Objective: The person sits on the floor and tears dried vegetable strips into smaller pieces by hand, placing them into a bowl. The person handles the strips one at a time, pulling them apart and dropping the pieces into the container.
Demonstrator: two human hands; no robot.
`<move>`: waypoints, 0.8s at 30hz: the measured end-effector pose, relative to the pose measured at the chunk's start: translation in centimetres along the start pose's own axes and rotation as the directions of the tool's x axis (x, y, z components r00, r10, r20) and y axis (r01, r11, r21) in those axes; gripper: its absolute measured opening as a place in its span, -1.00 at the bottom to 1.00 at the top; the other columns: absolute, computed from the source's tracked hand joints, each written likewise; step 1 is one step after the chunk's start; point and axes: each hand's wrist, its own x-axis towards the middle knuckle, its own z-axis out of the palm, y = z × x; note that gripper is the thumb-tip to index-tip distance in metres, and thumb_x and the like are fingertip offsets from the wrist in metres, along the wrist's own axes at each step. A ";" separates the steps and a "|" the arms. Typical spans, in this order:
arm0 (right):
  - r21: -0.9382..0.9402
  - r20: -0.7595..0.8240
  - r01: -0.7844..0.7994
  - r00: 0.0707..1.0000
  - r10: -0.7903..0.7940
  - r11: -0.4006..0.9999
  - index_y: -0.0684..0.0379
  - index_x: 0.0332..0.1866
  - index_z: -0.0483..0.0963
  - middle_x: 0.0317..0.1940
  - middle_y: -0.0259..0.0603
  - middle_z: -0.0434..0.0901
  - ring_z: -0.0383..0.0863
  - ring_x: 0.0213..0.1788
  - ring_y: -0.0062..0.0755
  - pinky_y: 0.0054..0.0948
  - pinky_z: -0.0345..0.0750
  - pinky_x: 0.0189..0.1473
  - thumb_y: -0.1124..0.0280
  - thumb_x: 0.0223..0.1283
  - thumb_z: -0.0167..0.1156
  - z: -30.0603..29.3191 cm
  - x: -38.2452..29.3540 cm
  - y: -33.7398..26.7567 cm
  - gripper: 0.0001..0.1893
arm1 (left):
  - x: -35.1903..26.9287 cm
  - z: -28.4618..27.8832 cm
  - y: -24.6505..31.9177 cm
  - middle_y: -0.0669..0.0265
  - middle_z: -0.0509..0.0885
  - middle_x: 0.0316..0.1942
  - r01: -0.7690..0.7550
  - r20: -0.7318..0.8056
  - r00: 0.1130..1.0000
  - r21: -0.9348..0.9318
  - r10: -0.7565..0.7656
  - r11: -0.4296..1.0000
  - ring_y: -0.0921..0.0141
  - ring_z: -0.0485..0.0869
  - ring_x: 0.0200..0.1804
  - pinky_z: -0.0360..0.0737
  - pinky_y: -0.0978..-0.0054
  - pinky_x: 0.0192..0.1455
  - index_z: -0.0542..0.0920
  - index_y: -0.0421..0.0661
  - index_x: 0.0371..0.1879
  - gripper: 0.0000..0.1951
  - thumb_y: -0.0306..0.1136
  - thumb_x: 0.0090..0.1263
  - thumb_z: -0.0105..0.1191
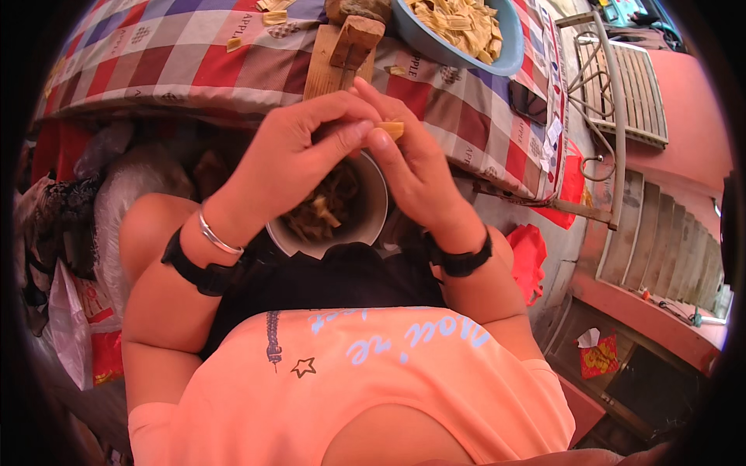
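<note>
My left hand (291,154), with a silver bracelet and black wrist strap, meets my right hand (408,163) just before the table edge. Between the fingertips of both is a short yellowish plant-like strip (391,129); its left end is hidden by the left fingers. Below my hands, a pale bucket (376,201) holds brownish strips and a few yellow pieces. Beyond them, a wooden board (319,64) lies on the table, bearing a brown block (356,41) with a thin dark piece under it. A blue basin (514,43) of yellowish strips (460,29) stands to its right.
The checked tablecloth (192,41) carries several loose strips and a dark phone (527,102) near its right end. A curved metal frame (619,116) rises beyond that end. Plastic bags (73,326) lie at my left, a red bag (527,262) at my right.
</note>
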 end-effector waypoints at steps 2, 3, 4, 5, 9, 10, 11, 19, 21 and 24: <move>0.168 -0.077 -0.093 0.991 0.107 0.981 0.26 0.48 0.32 0.23 -0.14 0.53 0.55 0.18 -0.41 -0.43 0.48 0.22 0.31 0.54 0.12 1.4 -0.3 -0.6 -0.49 | -0.7 1.1 -0.4 0.48 0.60 -0.24 -0.056 -0.047 0.997 -0.047 0.054 0.997 0.67 0.49 -0.27 0.44 0.71 -0.20 0.58 -0.16 0.09 -0.80 -0.39 0.60 0.07; 0.253 -0.111 -0.126 0.981 0.158 0.959 0.25 0.49 0.32 0.24 -0.16 0.53 0.53 0.20 -0.42 -0.42 0.47 0.24 0.30 0.55 0.11 1.7 -0.4 -0.9 -0.49 | -0.7 1.3 -0.3 0.48 0.59 -0.25 -0.059 -0.061 0.997 -0.065 0.055 0.996 0.68 0.47 -0.30 0.41 0.72 -0.24 0.55 -0.15 0.14 -0.77 -0.39 0.60 0.06; 0.382 -0.072 -0.186 0.970 0.230 0.905 0.26 0.54 0.23 0.28 -0.19 0.49 0.50 0.20 -0.48 -0.43 0.45 0.26 0.29 0.59 0.06 1.5 -0.8 -0.9 -0.47 | -0.7 1.6 -0.2 0.48 0.58 -0.26 -0.062 -0.075 0.996 -0.083 0.056 0.995 0.69 0.44 -0.32 0.38 0.74 -0.29 0.53 -0.13 0.19 -0.74 -0.39 0.60 0.05; 0.374 -0.047 -0.179 0.976 0.211 0.910 0.26 0.55 0.21 0.29 -0.20 0.48 0.49 0.20 -0.50 -0.44 0.45 0.25 0.30 0.60 0.04 1.4 -1.1 -0.8 -0.46 | -0.8 1.7 -0.1 0.49 0.60 -0.26 -0.047 -0.091 0.995 -0.155 0.033 0.987 0.69 0.45 -0.32 0.40 0.73 -0.28 0.51 -0.11 0.21 -0.73 -0.41 0.60 0.04; 0.225 0.004 -0.052 0.999 0.052 0.973 0.28 0.58 0.11 0.36 -0.23 0.39 0.52 0.09 -0.57 -0.53 0.49 0.16 0.37 0.63 -0.04 1.4 -1.6 -0.3 -0.46 | -0.5 1.9 0.1 0.47 0.56 -0.27 -0.053 -0.134 0.991 -0.205 0.026 0.977 0.69 0.35 -0.44 0.31 0.75 -0.39 0.39 -0.02 0.36 -0.63 -0.40 0.62 0.00; 0.285 -0.018 -0.063 0.997 0.071 0.956 0.28 0.58 0.12 0.38 -0.23 0.38 0.52 0.06 -0.58 -0.52 0.50 0.16 0.37 0.63 -0.05 2.0 -1.7 -1.2 -0.47 | -0.6 1.9 0.1 0.47 0.56 -0.27 -0.045 -0.108 0.994 -0.196 0.025 0.979 0.69 0.35 -0.44 0.30 0.75 -0.39 0.39 -0.01 0.37 -0.62 -0.40 0.62 -0.01; 0.323 -0.034 -0.070 0.996 0.085 0.944 0.28 0.57 0.14 0.38 -0.21 0.38 0.51 0.08 -0.56 -0.51 0.49 0.17 0.35 0.64 -0.08 2.2 -1.4 -1.6 -0.49 | -0.6 1.9 0.2 0.47 0.56 -0.27 -0.038 -0.082 0.996 -0.188 0.022 0.981 0.69 0.35 -0.44 0.30 0.75 -0.39 0.39 0.00 0.38 -0.61 -0.39 0.63 -0.01; 0.929 -0.039 -0.013 0.990 0.133 0.370 0.20 0.14 0.43 -0.38 -0.41 0.48 0.55 -0.27 -0.49 -0.31 0.57 0.08 0.21 0.68 -0.20 -2.1 0.4 -3.0 -0.68 | -1.1 0.3 0.3 0.44 0.56 -0.41 0.117 0.032 0.993 -0.050 -0.116 0.992 0.64 0.39 -0.42 0.35 0.67 -0.36 0.43 -0.04 0.38 -0.59 -0.35 0.60 0.06; 0.735 -0.048 -0.205 0.935 0.352 0.646 0.22 0.11 0.46 -0.50 -0.49 0.30 0.39 -0.47 -0.61 -0.44 0.56 -0.10 0.18 0.65 -0.13 -3.2 0.3 -3.9 -0.66 | -0.6 -1.0 0.4 0.44 0.60 -0.34 0.006 0.062 0.998 0.291 -0.025 0.957 0.66 0.40 -0.41 0.39 0.68 -0.35 0.45 -0.08 0.36 -0.62 -0.30 0.63 0.02; 0.273 0.104 -0.496 0.867 0.487 0.824 0.25 0.08 0.47 -0.44 -0.39 0.45 0.49 -0.41 -0.58 -0.57 0.50 -0.26 0.19 0.60 -0.02 -2.4 0.0 -4.4 -0.69 | -0.8 -0.6 1.7 0.37 0.66 -0.31 -0.077 -0.007 0.996 0.391 0.086 0.917 0.63 0.38 -0.41 0.45 0.61 -0.34 0.62 -0.15 0.14 -0.73 -0.37 0.53 0.16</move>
